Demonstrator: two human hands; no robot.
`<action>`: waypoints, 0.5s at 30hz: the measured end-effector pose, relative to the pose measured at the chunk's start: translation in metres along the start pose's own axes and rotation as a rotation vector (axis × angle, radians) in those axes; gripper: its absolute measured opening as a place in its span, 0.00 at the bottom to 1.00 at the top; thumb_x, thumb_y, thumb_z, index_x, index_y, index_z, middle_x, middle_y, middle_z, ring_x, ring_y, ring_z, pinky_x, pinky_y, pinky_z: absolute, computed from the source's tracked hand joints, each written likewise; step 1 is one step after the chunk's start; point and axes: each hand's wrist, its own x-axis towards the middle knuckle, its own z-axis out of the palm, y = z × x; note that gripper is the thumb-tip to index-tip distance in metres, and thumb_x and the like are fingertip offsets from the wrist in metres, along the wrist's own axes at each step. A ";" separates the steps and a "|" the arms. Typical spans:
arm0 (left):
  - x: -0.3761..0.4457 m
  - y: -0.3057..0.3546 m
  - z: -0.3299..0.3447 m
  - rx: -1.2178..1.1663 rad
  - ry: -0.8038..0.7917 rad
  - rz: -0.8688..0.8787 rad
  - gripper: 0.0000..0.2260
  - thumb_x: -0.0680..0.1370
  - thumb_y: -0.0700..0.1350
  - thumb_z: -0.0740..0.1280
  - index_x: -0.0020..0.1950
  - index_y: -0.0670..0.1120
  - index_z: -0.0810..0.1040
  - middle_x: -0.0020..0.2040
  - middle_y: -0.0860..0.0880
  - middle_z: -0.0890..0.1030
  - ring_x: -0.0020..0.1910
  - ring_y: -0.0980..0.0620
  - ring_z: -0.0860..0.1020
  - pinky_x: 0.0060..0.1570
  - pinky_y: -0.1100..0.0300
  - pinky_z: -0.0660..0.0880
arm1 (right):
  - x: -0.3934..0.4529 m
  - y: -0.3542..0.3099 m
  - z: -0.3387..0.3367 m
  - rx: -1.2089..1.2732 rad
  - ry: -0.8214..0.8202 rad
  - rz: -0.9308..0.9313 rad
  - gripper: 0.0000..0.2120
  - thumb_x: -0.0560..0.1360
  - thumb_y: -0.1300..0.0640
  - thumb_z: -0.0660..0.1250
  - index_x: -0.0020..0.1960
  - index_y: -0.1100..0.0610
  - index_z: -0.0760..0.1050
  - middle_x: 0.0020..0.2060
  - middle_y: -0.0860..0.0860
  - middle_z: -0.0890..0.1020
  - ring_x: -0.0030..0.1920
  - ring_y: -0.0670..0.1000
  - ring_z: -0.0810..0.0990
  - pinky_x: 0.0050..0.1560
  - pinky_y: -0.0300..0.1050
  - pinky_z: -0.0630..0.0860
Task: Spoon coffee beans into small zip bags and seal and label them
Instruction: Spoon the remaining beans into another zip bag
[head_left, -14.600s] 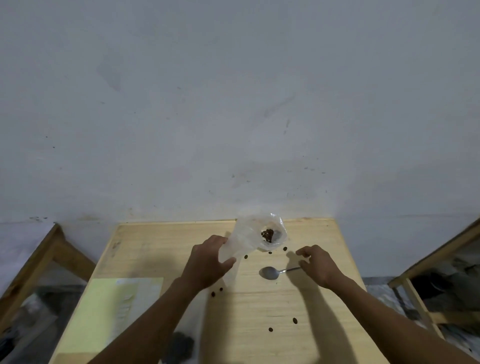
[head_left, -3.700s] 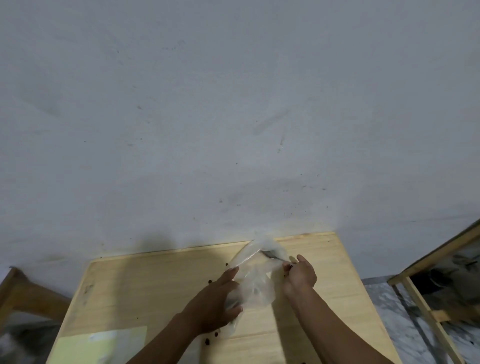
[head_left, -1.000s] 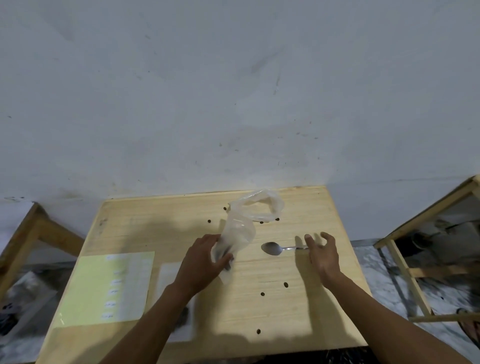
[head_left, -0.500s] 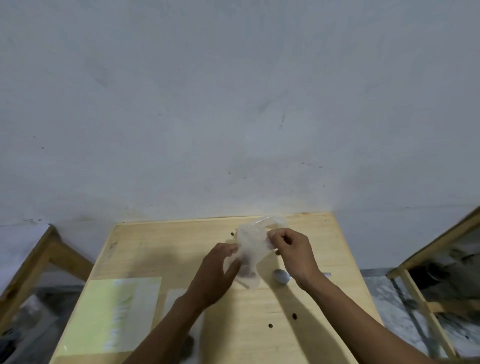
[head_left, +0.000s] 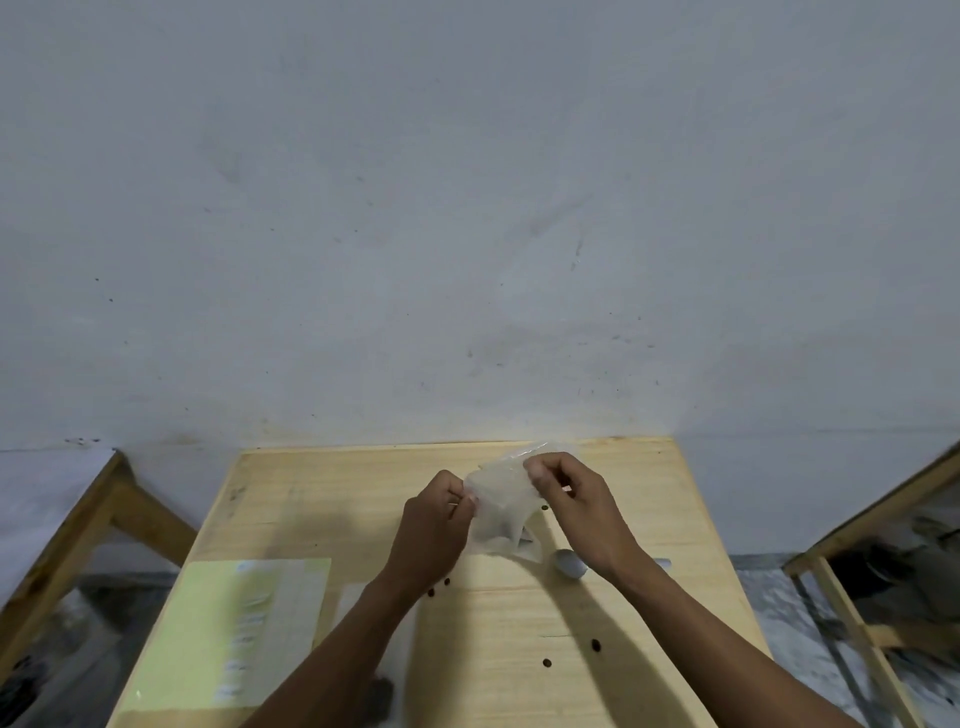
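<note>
A crumpled clear plastic bag (head_left: 500, 506) hangs above the wooden table (head_left: 649, 519), held up between both hands. My left hand (head_left: 434, 525) pinches its left upper edge. My right hand (head_left: 576, 506) pinches its top right edge. The bag's lower end droops toward the table; I cannot make out its contents. A metal spoon (head_left: 570, 565) lies on the table under my right wrist, its handle mostly hidden by my forearm. Loose coffee beans (head_left: 595, 645) lie scattered on the wood.
A yellow-green label sheet (head_left: 234, 629) lies at the table's front left, with a small clear bag (head_left: 358, 603) beside it. A dark lump (head_left: 378, 699) sits under my left forearm. Wooden frames stand off both sides, left (head_left: 104, 514) and right (head_left: 857, 535). A white wall is close behind.
My right hand let go of the spoon and came up to the bag's top edge. My left hand shifted from the bag's lower part to its upper left edge.
</note>
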 end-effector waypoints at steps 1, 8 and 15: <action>0.000 0.001 0.000 -0.025 0.000 -0.013 0.06 0.77 0.41 0.65 0.40 0.47 0.72 0.34 0.52 0.82 0.33 0.58 0.78 0.33 0.64 0.70 | 0.000 0.002 -0.002 -0.002 -0.053 0.019 0.08 0.78 0.52 0.68 0.56 0.51 0.79 0.48 0.43 0.82 0.48 0.42 0.79 0.48 0.34 0.74; 0.001 -0.001 -0.006 0.027 -0.032 0.081 0.12 0.79 0.39 0.63 0.39 0.51 0.68 0.33 0.52 0.81 0.32 0.58 0.77 0.33 0.63 0.69 | 0.008 0.012 -0.014 -0.059 -0.071 0.070 0.09 0.75 0.60 0.71 0.38 0.62 0.77 0.33 0.55 0.80 0.36 0.51 0.79 0.47 0.57 0.77; 0.006 0.003 -0.012 -0.014 0.003 0.017 0.09 0.79 0.39 0.62 0.40 0.49 0.70 0.34 0.50 0.80 0.35 0.52 0.77 0.34 0.65 0.69 | 0.011 0.001 -0.016 0.154 -0.081 0.097 0.04 0.76 0.61 0.70 0.47 0.62 0.78 0.28 0.48 0.76 0.32 0.48 0.77 0.41 0.44 0.74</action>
